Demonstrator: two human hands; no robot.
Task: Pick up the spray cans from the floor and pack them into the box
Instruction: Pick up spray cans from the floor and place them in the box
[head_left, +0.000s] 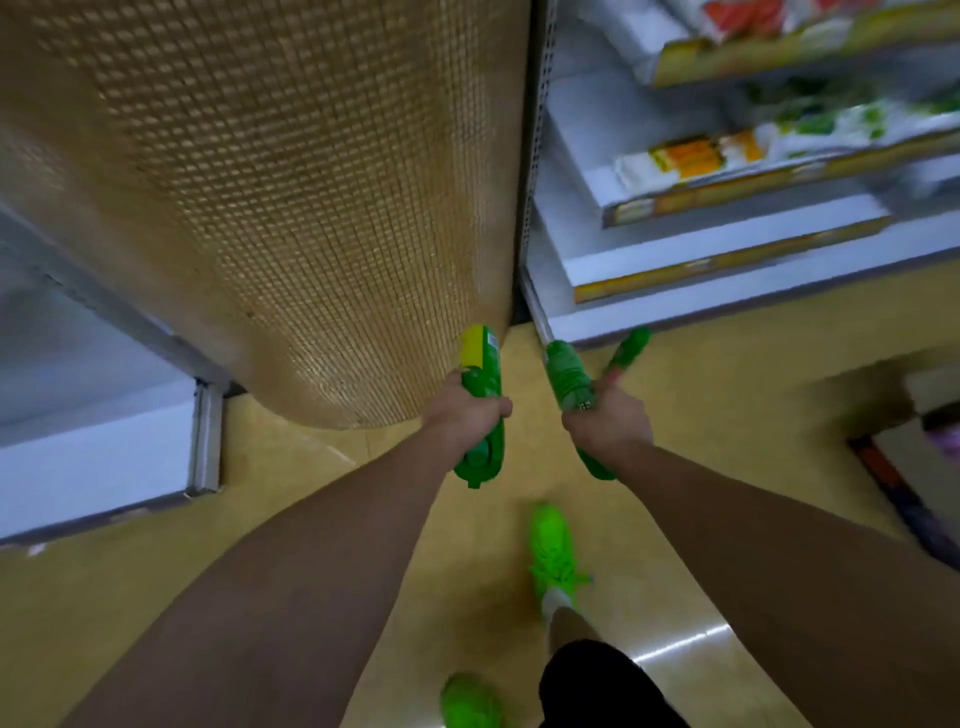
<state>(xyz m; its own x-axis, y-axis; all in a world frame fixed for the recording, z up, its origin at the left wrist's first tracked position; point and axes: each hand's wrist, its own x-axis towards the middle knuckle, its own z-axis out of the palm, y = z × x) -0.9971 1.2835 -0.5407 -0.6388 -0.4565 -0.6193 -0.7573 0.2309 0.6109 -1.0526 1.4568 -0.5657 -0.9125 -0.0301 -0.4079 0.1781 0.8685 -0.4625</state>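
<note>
- Head view: the left hand (462, 410) grips a green spray can with a yellow label (480, 395).
- The right hand (608, 421) clutches two green spray cans (566, 376), splayed apart.
- All are held above the yellow floor (727, 389), near a woven panel (291, 208) and shelves (727, 260).

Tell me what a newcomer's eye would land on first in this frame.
Bright green spray cans stand out at centre: the left hand grips one can, and the right hand holds what look like two cans. A big perforated tan panel fills the upper left, with stocked shelves at upper right. Neon green shoes sit below on the yellow floor.
</note>
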